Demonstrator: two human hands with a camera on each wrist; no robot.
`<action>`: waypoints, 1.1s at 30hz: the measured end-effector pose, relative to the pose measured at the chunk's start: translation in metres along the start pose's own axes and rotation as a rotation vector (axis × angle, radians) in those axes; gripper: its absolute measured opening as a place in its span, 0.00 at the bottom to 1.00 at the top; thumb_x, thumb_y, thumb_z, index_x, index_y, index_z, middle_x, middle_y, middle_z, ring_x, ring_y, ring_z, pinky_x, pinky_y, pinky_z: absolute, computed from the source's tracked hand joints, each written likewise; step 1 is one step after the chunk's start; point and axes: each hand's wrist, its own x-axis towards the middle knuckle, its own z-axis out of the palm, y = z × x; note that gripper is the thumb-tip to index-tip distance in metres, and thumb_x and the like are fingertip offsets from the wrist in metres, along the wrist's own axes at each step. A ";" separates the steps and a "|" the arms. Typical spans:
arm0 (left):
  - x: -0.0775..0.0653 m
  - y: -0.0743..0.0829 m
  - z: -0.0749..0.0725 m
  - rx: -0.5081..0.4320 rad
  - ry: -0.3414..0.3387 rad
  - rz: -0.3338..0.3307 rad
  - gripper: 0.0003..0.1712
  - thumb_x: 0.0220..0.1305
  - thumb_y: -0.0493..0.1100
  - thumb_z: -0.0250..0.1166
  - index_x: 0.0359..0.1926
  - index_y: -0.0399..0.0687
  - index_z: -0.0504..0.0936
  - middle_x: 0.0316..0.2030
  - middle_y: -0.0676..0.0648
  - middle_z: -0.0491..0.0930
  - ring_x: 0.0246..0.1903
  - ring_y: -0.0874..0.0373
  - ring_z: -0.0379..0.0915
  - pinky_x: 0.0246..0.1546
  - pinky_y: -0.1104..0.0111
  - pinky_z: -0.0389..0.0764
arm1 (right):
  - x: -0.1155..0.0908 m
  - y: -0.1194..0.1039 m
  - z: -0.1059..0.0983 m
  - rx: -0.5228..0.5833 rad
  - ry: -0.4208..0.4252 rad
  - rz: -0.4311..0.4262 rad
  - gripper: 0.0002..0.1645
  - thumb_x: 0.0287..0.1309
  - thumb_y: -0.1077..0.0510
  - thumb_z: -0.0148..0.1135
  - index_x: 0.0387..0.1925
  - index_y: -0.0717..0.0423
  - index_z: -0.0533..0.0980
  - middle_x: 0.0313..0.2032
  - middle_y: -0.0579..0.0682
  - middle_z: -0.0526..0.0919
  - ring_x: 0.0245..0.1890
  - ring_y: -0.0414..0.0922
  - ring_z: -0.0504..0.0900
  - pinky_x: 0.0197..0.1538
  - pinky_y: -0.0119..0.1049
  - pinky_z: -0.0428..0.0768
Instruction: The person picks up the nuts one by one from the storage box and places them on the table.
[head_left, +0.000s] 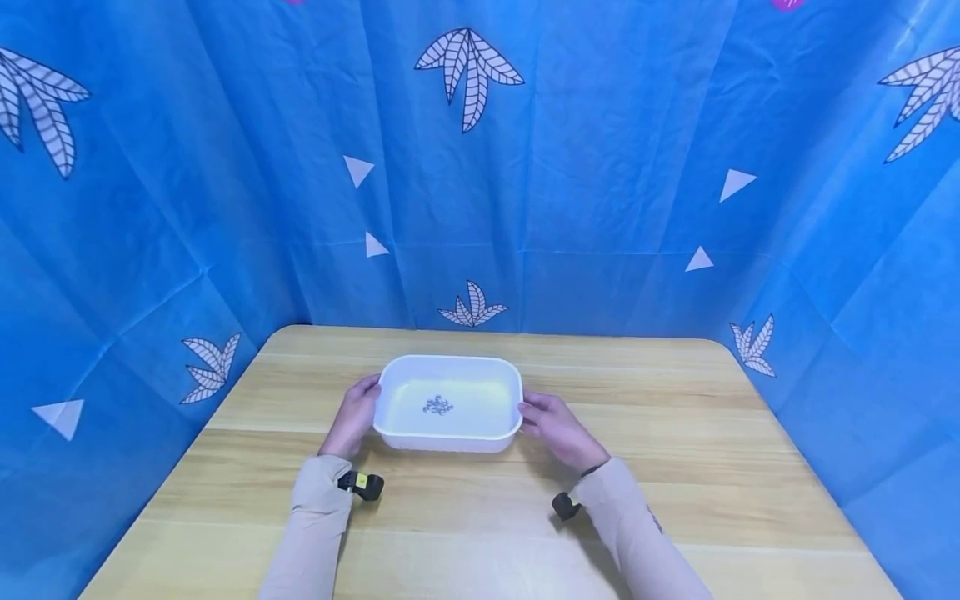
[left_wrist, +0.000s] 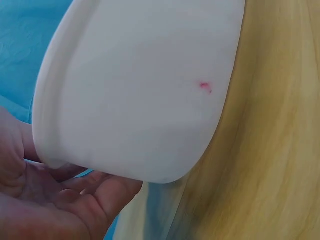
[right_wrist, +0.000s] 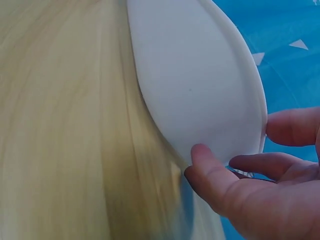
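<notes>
A white rectangular basin (head_left: 480, 412) with rounded corners is near the middle of the wooden table. Inside it, left of centre, is a cluster of small grey pieces (head_left: 438, 406), too small to identify. My left hand (head_left: 355, 421) holds the basin's left end, its fingers partly hidden behind the wall. At the opposite end my right hand (head_left: 558, 429) grips the basin, with the thumb by the rim and fingertips on the outer wall in the right wrist view. A small pink mark (left_wrist: 205, 87) shows on the basin's outside. Whether its base touches the table I cannot tell.
The light wooden table (head_left: 675, 417) has rounded back corners. Blue curtains (head_left: 600, 167) printed with leaves and triangles hang behind it and along both sides. A black wrist camera (head_left: 367, 485) sits on the left sleeve, another camera (head_left: 565, 505) on the right.
</notes>
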 end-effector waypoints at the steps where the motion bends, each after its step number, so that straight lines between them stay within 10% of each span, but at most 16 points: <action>1: 0.000 0.000 0.001 0.005 0.000 0.001 0.30 0.82 0.42 0.41 0.77 0.31 0.56 0.68 0.27 0.70 0.64 0.34 0.72 0.67 0.46 0.74 | -0.001 -0.001 -0.001 -0.005 0.010 0.005 0.30 0.78 0.65 0.45 0.75 0.74 0.58 0.74 0.70 0.64 0.74 0.64 0.68 0.72 0.49 0.72; 14: -0.003 0.005 0.002 0.061 -0.058 -0.005 0.30 0.82 0.43 0.43 0.77 0.32 0.57 0.72 0.28 0.65 0.70 0.33 0.66 0.72 0.43 0.67 | -0.007 -0.004 -0.010 0.001 0.017 0.044 0.29 0.76 0.65 0.47 0.74 0.73 0.60 0.73 0.70 0.66 0.72 0.64 0.71 0.69 0.46 0.75; 33: 0.018 0.012 -0.006 0.670 0.022 0.244 0.30 0.83 0.51 0.43 0.61 0.29 0.79 0.52 0.31 0.83 0.49 0.41 0.82 0.55 0.45 0.81 | -0.008 -0.008 -0.012 -0.023 0.012 0.018 0.28 0.75 0.65 0.49 0.71 0.76 0.64 0.69 0.73 0.71 0.69 0.65 0.74 0.69 0.47 0.77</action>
